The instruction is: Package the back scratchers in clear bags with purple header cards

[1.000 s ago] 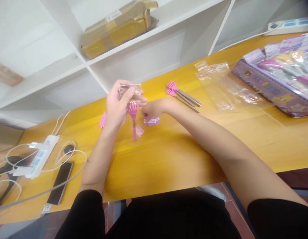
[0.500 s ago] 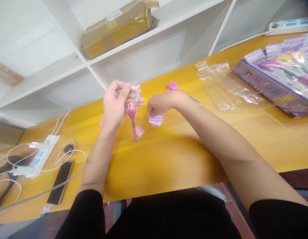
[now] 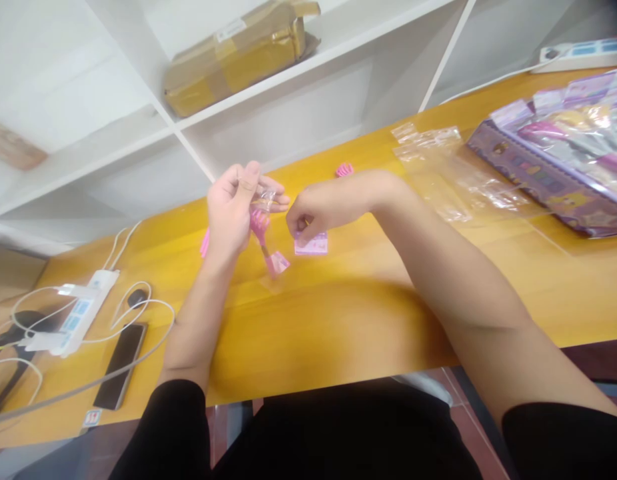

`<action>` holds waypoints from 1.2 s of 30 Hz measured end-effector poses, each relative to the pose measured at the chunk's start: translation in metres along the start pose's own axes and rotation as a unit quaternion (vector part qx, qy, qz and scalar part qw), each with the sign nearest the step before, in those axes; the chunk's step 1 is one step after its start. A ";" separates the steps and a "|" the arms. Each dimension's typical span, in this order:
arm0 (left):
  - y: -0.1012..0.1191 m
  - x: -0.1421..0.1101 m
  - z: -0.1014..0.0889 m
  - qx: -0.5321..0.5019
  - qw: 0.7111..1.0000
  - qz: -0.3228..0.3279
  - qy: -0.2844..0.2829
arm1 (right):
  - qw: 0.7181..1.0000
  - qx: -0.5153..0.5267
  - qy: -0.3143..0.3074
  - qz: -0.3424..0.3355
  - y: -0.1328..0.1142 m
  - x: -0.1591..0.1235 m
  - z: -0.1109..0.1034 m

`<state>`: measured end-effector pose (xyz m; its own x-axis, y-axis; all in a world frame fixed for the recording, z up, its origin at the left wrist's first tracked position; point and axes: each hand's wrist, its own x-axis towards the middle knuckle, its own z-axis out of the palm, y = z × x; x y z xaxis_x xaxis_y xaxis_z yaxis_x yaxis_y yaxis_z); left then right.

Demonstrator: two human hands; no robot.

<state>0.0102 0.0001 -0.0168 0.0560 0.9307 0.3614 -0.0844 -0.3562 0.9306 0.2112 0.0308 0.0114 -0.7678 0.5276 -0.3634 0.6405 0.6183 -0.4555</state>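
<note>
Taking the purple card (image 3: 311, 244) on the bench (image 3: 288, 340) as your landmark, the clear bags (image 3: 453, 180) lie to its right, with the purple box (image 3: 526, 167) of packaged things farther out that way. Beyond the card and slightly right, a pink claw head (image 3: 344, 170) peeks past your right forearm, which blocks the rest of it. Left of the card is the pink claw tool (image 3: 260, 223) in its clear bag (image 3: 266, 198), then some pink pieces (image 3: 205, 243) partly behind your left wrist. Well left are the phone (image 3: 119, 373) and power strip (image 3: 86, 313).

Of your hands, the left hand (image 3: 236, 203) is half spread, thumb raised and fingers stretched out, bag film against them; blur hides whether it pinches. Your right hand (image 3: 316, 213) is curled, fingertips touching the card's far edge; you cannot tell whether they grip it.

Compared with half a second ago, your right wrist sits farther right, covering the metal handles, and the card looks squared rather than fanned.
</note>
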 end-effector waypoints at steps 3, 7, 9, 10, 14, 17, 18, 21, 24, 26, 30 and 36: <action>0.001 0.000 0.001 0.008 1.000 0.007 0.008 | 0.995 0.045 0.012 -0.086 -0.013 -0.020 -0.003; 0.000 -0.001 -0.001 0.043 0.998 0.032 0.036 | 0.966 0.104 0.132 -0.195 -0.039 -0.045 -0.002; -0.002 -0.002 -0.003 0.045 0.998 0.038 0.030 | 0.941 0.063 0.263 -0.204 -0.050 -0.050 0.001; -0.003 -0.001 -0.004 0.041 0.998 0.044 0.026 | 0.926 0.022 0.326 -0.191 -0.053 -0.049 0.004; -0.010 0.002 -0.004 0.013 0.996 0.078 0.035 | 0.878 -0.088 0.456 -0.115 -0.051 -0.032 0.010; -0.014 0.005 -0.002 -0.012 0.994 0.095 0.047 | 0.862 -0.071 0.488 -0.118 -0.042 -0.020 0.011; -0.015 0.006 -0.001 -0.025 0.993 0.102 0.052 | 0.856 -0.062 0.496 -0.129 -0.039 -0.018 0.011; -0.013 0.006 0.001 -0.070 0.993 0.082 0.058 | 0.835 -0.061 0.527 -0.144 -0.036 -0.018 0.009; -0.009 0.004 0.002 -0.083 0.995 0.028 0.037 | 0.819 -0.081 0.554 -0.124 -0.036 -0.021 0.009; -0.007 0.003 0.002 -0.075 0.997 0.015 0.026 | 0.814 -0.091 0.561 -0.125 -0.037 -0.022 0.008; -0.006 0.001 0.004 -0.054 0.998 0.012 0.029 | 0.813 -0.076 0.564 -0.127 -0.036 -0.017 0.007; -0.003 -0.004 0.005 -0.046 0.998 0.024 0.021 | 0.844 -0.022 0.527 -0.092 -0.035 -0.018 0.005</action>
<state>0.0155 -0.0029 -0.0203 0.0088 0.9162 0.4007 -0.1770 -0.3930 0.9024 0.2023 -0.0035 0.0298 -0.4284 0.6312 0.6466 0.5298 0.7551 -0.3861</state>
